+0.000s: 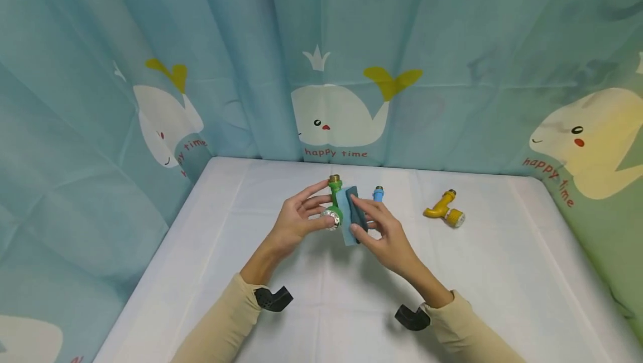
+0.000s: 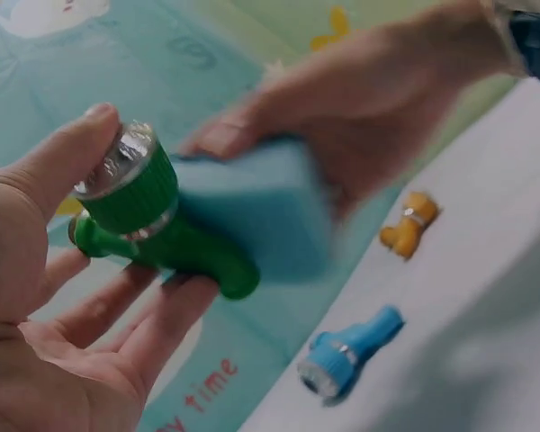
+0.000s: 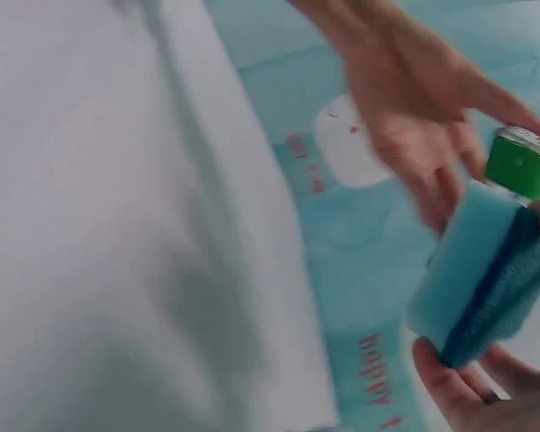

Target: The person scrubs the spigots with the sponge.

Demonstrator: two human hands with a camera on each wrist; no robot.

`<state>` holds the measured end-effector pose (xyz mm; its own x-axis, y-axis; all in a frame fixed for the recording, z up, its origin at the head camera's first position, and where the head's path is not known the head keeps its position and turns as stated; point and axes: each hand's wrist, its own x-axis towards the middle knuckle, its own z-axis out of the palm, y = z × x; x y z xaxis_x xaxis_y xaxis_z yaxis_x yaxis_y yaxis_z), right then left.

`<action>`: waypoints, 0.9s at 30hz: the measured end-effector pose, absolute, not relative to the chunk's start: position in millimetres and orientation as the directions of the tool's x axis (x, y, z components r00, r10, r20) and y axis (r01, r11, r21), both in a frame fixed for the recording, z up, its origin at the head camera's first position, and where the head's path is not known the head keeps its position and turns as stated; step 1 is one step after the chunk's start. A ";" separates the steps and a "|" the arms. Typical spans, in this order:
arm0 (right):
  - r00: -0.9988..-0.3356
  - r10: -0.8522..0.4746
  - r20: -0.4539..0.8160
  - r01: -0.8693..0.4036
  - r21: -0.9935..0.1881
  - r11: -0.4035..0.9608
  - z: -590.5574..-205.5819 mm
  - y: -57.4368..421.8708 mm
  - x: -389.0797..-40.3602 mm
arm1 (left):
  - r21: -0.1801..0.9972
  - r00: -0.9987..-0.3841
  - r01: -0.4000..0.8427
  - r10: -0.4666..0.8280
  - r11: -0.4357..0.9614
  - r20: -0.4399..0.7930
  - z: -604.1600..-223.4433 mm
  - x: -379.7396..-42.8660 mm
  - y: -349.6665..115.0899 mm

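Observation:
A green faucet point(image 1: 335, 198) with a silver-capped knob is held up off the table by my left hand point(image 1: 293, 218); the thumb presses the cap and the fingers lie along its body. My right hand point(image 1: 384, 234) grips a two-layer blue sponge point(image 1: 346, 218), light on one side and dark on the other. In the left wrist view the sponge's light side point(image 2: 270, 207) meets the green body, blurred. The right wrist view shows the dark layer point(image 3: 499, 301) toward my right fingers, and the green knob point(image 3: 519, 166) beyond.
A blue faucet point(image 2: 351, 351) lies on the white table point(image 1: 502, 273), partly hidden behind my right hand in the head view. Further right lies a yellow faucet point(image 1: 444, 209). A whale-print curtain point(image 1: 241, 72) hangs behind the table.

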<state>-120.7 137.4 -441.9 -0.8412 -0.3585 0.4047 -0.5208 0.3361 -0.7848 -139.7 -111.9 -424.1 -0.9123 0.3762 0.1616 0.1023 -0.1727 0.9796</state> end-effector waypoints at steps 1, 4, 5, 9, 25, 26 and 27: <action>-0.848 -0.365 0.385 -0.507 -0.790 0.343 -444.2 136.9 -118.9 | 0.977 -0.917 0.104 0.363 -0.187 0.167 -424.6 -140.1 -112.9; -0.869 -0.337 0.361 -0.473 -0.807 0.355 -447.7 137.1 -115.7 | 0.968 -0.923 0.096 0.344 -0.230 0.173 -424.9 -140.7 -115.3; -0.875 -0.325 0.358 -0.463 -0.816 0.346 -447.3 137.2 -115.6 | 0.965 -0.920 0.086 0.352 -0.249 0.173 -425.1 -141.3 -115.4; -0.884 -0.338 0.324 -0.417 -0.872 0.257 -443.5 137.2 -117.2 | 0.946 -0.894 0.056 0.405 -0.318 0.190 -425.3 -142.2 -115.1; -0.879 -0.476 -0.008 0.031 -0.999 -0.040 -442.4 158.1 -121.5 | 0.878 -0.795 -0.065 0.556 -0.474 0.241 -422.4 -137.2 -121.6; -0.869 -0.495 -0.005 0.054 -0.995 -0.084 -441.9 158.0 -121.6 | 0.872 -0.790 -0.068 0.560 -0.485 0.250 -422.0 -137.0 -121.8; -0.856 -0.516 -0.003 0.080 -0.989 -0.127 -441.7 157.5 -121.7 | 0.866 -0.786 -0.065 0.560 -0.496 0.262 -421.5 -137.0 -122.0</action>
